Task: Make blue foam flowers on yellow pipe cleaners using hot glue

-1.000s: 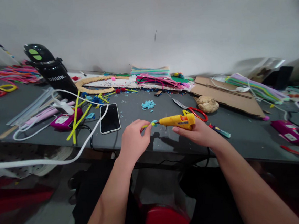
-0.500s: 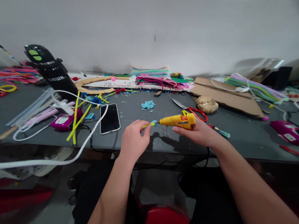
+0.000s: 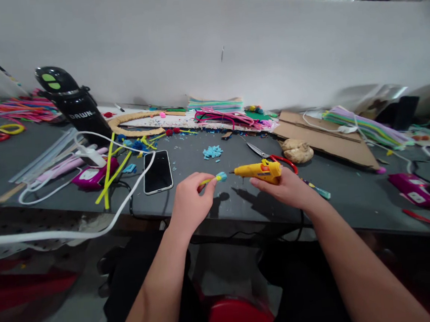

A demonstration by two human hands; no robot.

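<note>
Left hand [image 3: 195, 195]: thumb and forefinger closed in a pinch on the thin yellow fuzzy stem [image 3: 206, 182]; other fingers curled behind, partly hidden. Stem lies near level above the front part of the dark grey desk [image 3: 351, 190], its free end pointing toward the right hand [image 3: 289, 187] and bearing a small light-blue tip [image 3: 221, 176]. How the tip is fixed on: too small to tell.

Right hand: wrapped around the handle of the yellow plastic glue gun [image 3: 258, 171], thumb along the near side. Trigger finger position cannot be told. Gun's dark pointed nozzle [image 3: 231, 171] faces the light-blue tip, a small gap between; not touching.

On desk beyond the hands: loose pile of small light-blue cut pieces [image 3: 212, 152]. Red-handled metal scissors [image 3: 258, 149] lie behind the gun; black-screened phone with pale edge [image 3: 157, 173] lies left of the left hand.

Handling (judged): stem very light, soft-surfaced, bendable; best pinched close behind the tip, as now, so the end does not droop. Tip probably soft, easily knocked askew; fingers best kept off it. Gun rigid, heavier, likely hot at the nozzle; hold by the handle only.
</note>
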